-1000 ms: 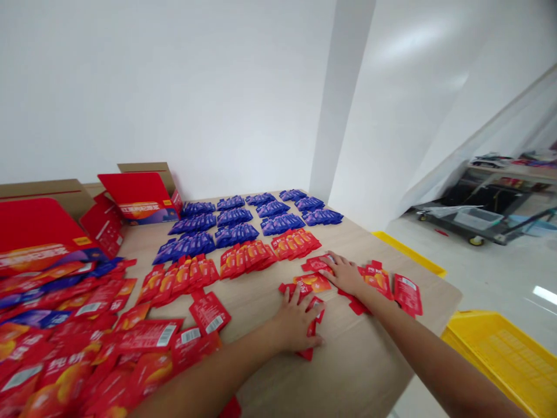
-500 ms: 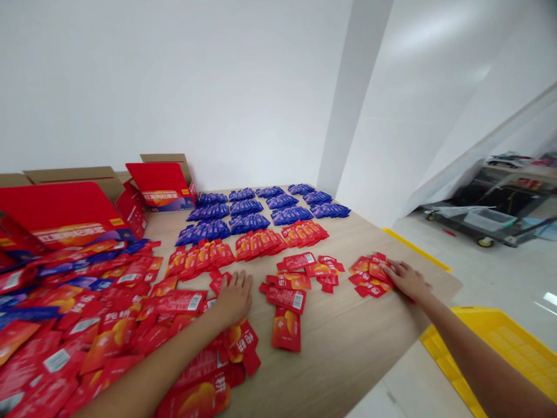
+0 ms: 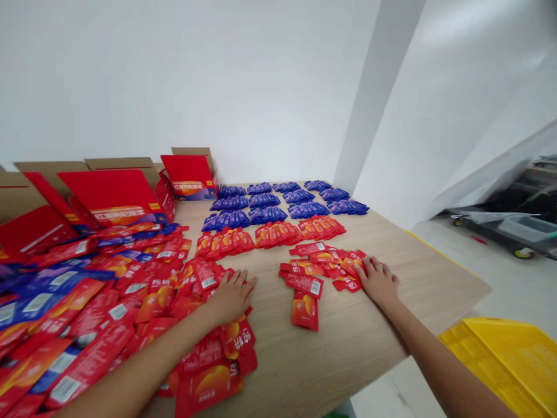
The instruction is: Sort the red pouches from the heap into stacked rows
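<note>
From my chair I've got two bare hands on a pale wood-grain table (image 3: 339, 354), both palm down. My left hand (image 3: 232, 296) lies on the right edge of a big heap of red packets (image 3: 161, 296), its fingers slightly spread and not pinching anything I can make out. My right hand (image 3: 379, 281) has its fingers spread too, thumb side touching the near-right end of a loose cluster (image 3: 307, 267) of red packets in the middle of the table.

These packets are flat, shiny, foil-looking pouches, roughly rectangular with a narrower tab at one end. Some show orange fruit art, others a white barcode patch. One pouch (image 3: 304, 310) pokes out of the cluster toward me. Past that sit three red fans (image 3: 278, 234), overlapped like shingles, and behind them rows of blue bundles (image 3: 267, 215) layered the same way, up near a smooth white wall (image 3: 270, 93). The heap has blue pouches mixed in, all slumped at odd angles.

Container-wise, there are printed red cardboard boxes (image 3: 113, 194) on the left, brown flaps standing up, pouches heaped against their fronts. Can't see inside them from here. A yellow plastic crate (image 3: 505, 354) sits below the table's right edge, and a dark cart (image 3: 500, 237) farther off carries a see-through tub (image 3: 528, 226), contents too blurry to call.
</note>
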`<act>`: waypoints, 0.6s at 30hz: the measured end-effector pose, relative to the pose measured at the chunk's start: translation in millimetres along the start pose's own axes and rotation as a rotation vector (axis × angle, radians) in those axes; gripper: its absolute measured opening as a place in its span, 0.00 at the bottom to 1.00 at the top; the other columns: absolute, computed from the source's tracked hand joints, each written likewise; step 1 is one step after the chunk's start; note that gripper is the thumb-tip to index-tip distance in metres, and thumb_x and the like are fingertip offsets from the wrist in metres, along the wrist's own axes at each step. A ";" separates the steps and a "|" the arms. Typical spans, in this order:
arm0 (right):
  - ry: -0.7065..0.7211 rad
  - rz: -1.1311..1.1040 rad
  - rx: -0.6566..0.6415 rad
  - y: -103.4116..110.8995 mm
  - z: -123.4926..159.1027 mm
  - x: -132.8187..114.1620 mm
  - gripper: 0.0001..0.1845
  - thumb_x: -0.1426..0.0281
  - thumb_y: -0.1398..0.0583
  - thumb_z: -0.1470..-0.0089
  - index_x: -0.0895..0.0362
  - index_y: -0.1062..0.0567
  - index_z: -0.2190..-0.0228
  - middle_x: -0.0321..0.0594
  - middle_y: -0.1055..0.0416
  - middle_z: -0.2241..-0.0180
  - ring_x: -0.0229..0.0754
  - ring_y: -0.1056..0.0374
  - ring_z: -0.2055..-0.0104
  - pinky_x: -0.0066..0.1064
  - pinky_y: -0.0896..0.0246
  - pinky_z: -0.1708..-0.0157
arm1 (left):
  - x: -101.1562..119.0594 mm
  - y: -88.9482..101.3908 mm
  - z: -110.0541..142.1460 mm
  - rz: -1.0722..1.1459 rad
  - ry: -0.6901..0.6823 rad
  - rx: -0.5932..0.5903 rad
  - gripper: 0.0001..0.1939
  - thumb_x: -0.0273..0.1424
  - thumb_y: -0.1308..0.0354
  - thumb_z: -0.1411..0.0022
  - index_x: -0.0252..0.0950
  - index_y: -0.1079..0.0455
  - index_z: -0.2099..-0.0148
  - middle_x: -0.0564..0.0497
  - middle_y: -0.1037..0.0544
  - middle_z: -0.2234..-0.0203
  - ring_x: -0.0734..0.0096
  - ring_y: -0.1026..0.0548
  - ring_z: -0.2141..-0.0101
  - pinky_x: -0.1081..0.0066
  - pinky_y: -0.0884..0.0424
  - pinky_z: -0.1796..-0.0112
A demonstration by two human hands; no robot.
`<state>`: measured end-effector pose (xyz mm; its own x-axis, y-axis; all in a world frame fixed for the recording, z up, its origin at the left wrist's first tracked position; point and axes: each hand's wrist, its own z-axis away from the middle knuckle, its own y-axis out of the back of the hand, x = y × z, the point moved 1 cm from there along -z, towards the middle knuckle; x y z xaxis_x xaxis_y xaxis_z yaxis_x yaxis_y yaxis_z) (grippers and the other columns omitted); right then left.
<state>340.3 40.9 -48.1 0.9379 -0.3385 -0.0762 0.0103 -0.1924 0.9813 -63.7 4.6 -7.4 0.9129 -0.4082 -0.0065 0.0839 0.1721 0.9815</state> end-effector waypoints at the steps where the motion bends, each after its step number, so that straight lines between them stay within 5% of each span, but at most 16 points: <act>1: -0.001 -0.006 0.030 0.8 2.0 -5.0 0.30 0.55 0.58 0.40 0.55 0.38 0.43 0.48 0.46 0.38 0.59 0.50 0.39 0.55 0.52 0.46 | -2.0 -1.0 1.7 0.014 -0.002 -0.002 0.29 0.31 0.54 0.39 0.37 0.46 0.36 0.37 0.46 0.37 0.49 0.49 0.38 0.46 0.54 0.42; 4: 0.103 -0.051 0.158 9.7 11.4 -24.6 0.29 0.58 0.57 0.40 0.59 0.36 0.44 0.51 0.45 0.39 0.58 0.52 0.37 0.54 0.55 0.44 | -7.9 -3.8 1.4 0.056 -0.004 -0.015 0.27 0.34 0.55 0.37 0.37 0.46 0.36 0.37 0.46 0.37 0.50 0.48 0.38 0.47 0.54 0.42; 7: 0.400 -0.155 0.204 26.3 27.2 -54.7 0.26 0.60 0.55 0.40 0.60 0.33 0.47 0.51 0.42 0.41 0.55 0.51 0.38 0.49 0.54 0.42 | -9.6 -0.1 -3.2 0.091 0.014 -0.017 0.26 0.36 0.57 0.35 0.35 0.44 0.37 0.36 0.44 0.38 0.49 0.47 0.38 0.48 0.53 0.42; 11: 0.782 -0.253 -0.041 42.9 49.2 -104.3 0.21 0.63 0.51 0.41 0.57 0.29 0.51 0.47 0.34 0.46 0.48 0.39 0.45 0.40 0.46 0.45 | 10.4 16.4 0.5 0.064 0.036 -0.016 0.25 0.37 0.56 0.36 0.32 0.39 0.39 0.35 0.39 0.40 0.46 0.44 0.40 0.46 0.50 0.43; 15: 0.765 -0.149 -0.129 42.0 54.5 -145.9 0.22 0.66 0.47 0.44 0.60 0.31 0.49 0.50 0.33 0.48 0.51 0.38 0.46 0.39 0.45 0.48 | 56.8 22.8 23.3 0.070 -0.042 0.034 0.28 0.39 0.54 0.38 0.29 0.40 0.39 0.33 0.39 0.41 0.43 0.45 0.40 0.44 0.52 0.42; 18: 0.723 -0.079 -0.116 35.1 48.7 -166.2 0.23 0.70 0.47 0.45 0.61 0.33 0.48 0.53 0.33 0.49 0.52 0.38 0.47 0.41 0.44 0.50 | 84.6 10.5 39.3 0.198 -0.124 0.058 0.29 0.43 0.51 0.40 0.38 0.39 0.38 0.40 0.39 0.40 0.44 0.47 0.39 0.45 0.53 0.41</act>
<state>167.9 45.6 -9.6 0.9268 0.3720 -0.0510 0.0862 -0.0786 0.9932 -1.3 -63.4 9.9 0.8531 -0.4787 0.2074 -0.1182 0.2098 0.9706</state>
